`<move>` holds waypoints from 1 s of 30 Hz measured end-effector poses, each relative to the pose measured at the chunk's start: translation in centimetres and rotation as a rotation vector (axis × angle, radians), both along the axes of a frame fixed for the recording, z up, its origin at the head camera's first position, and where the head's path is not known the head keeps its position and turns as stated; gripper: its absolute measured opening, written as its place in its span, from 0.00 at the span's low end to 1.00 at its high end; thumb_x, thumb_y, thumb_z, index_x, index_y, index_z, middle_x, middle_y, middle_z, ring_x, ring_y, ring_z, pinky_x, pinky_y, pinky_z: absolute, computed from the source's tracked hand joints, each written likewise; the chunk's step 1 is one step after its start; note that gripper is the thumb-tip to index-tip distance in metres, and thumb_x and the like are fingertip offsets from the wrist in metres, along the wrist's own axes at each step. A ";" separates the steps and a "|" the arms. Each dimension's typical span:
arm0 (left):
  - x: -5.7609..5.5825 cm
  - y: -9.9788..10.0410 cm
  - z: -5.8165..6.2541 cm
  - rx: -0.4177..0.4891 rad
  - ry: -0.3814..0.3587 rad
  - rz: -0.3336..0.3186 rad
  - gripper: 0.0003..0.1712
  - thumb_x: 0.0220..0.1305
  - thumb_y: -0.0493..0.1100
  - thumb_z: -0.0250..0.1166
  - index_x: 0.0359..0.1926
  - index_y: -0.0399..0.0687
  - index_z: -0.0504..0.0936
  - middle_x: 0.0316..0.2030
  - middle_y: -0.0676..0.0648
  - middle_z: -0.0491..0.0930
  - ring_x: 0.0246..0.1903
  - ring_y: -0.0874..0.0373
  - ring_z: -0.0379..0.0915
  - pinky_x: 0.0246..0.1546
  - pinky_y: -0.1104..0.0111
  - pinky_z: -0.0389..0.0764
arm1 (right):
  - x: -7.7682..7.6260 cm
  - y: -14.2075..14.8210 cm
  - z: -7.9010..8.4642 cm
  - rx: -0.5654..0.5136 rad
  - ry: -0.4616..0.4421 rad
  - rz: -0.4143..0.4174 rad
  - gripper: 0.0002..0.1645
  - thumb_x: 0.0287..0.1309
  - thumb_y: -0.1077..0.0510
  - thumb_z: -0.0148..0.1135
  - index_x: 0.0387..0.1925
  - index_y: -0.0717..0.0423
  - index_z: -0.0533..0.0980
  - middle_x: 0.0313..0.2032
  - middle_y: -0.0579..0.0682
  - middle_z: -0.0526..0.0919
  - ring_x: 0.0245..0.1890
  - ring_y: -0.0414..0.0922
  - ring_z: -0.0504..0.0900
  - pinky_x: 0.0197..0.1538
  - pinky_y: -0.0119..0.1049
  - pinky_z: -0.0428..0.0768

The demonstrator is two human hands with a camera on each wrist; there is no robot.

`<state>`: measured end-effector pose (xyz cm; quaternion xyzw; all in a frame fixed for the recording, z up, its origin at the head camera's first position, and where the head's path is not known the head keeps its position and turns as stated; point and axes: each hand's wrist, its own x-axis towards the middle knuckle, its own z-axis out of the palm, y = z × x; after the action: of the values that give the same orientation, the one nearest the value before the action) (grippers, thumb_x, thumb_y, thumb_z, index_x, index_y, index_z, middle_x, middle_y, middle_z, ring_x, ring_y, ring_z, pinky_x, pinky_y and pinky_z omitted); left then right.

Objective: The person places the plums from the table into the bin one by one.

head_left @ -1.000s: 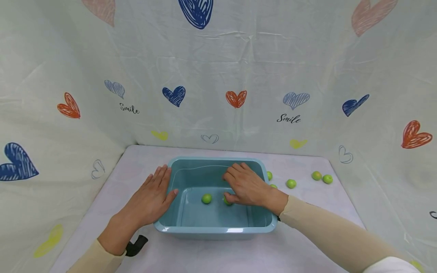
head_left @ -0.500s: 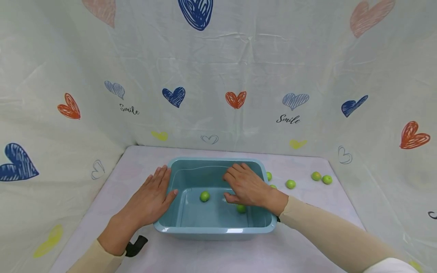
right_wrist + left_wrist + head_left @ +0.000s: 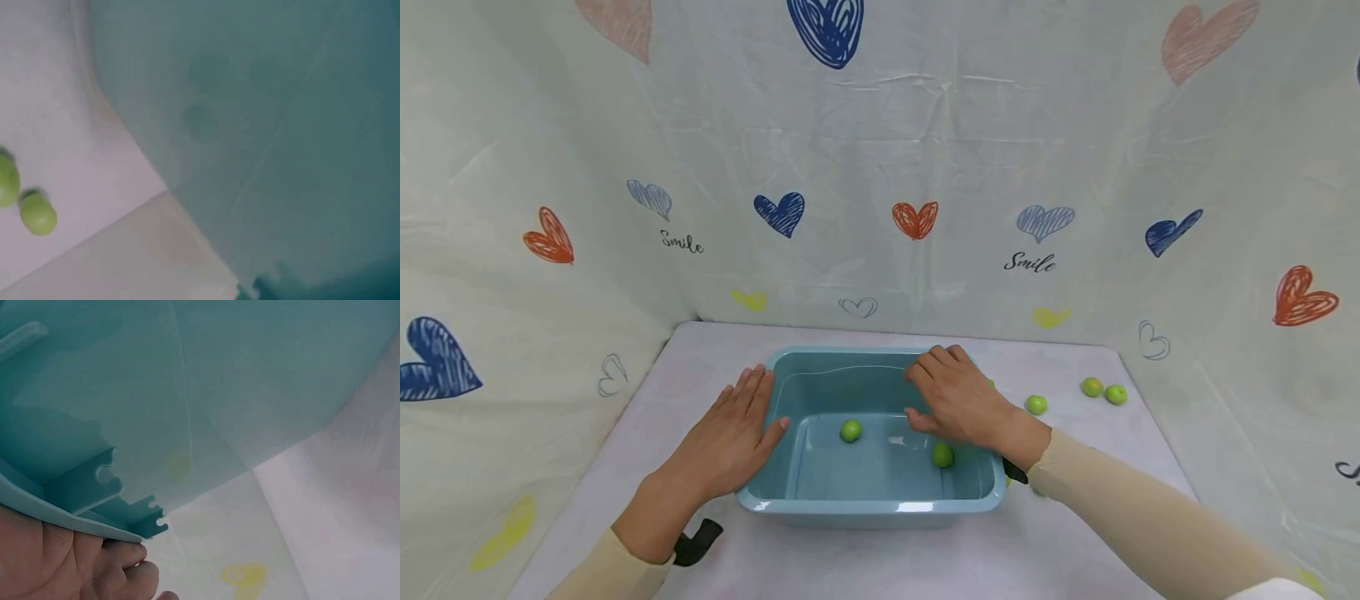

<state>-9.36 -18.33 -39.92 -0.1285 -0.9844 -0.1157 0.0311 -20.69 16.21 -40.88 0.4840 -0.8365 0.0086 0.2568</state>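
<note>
While left hand (image 3: 730, 442) lies flat along basin (image 3: 880, 506), right hand (image 3: 962, 402) (loose, seemingly empty), near opposite edge.

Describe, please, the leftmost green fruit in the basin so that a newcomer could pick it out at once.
On the pale table stands a rectangular light-blue basin. In the head view, yours is the left green fruit on its floor, toward the far side. Unlike the right green fruit inside, it sits farther from the near rim.
</note>
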 end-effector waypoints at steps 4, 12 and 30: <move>0.0 0.0 0.0 0.002 -0.007 0.001 0.43 0.82 0.55 0.53 0.80 0.26 0.55 0.81 0.28 0.52 0.81 0.30 0.47 0.78 0.37 0.57 | -0.3 1.8 1.0 -0.035 -0.021 -0.066 0.24 0.62 0.42 0.68 0.48 0.56 0.79 0.42 0.51 0.82 0.44 0.51 0.77 0.50 0.48 0.75; 0.0 0.1 0.0 0.005 -0.013 0.003 0.43 0.82 0.55 0.52 0.80 0.26 0.54 0.81 0.28 0.51 0.81 0.30 0.47 0.78 0.37 0.56 | -0.3 8.2 0.8 -0.193 0.003 -0.157 0.24 0.61 0.45 0.63 0.46 0.62 0.78 0.44 0.58 0.82 0.46 0.58 0.78 0.48 0.54 0.74; -0.1 0.1 -0.1 0.010 -0.024 0.012 0.43 0.82 0.55 0.52 0.80 0.26 0.53 0.81 0.28 0.51 0.81 0.30 0.46 0.78 0.37 0.56 | 4.8 19.1 -9.4 -0.026 -0.170 -0.307 0.26 0.60 0.38 0.69 0.45 0.56 0.79 0.44 0.51 0.82 0.48 0.52 0.78 0.54 0.52 0.76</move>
<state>-9.45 -18.26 -39.97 -0.1210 -0.9849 -0.1222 0.0204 -15.86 35.30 -50.27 0.3448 -0.9190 0.0211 0.1898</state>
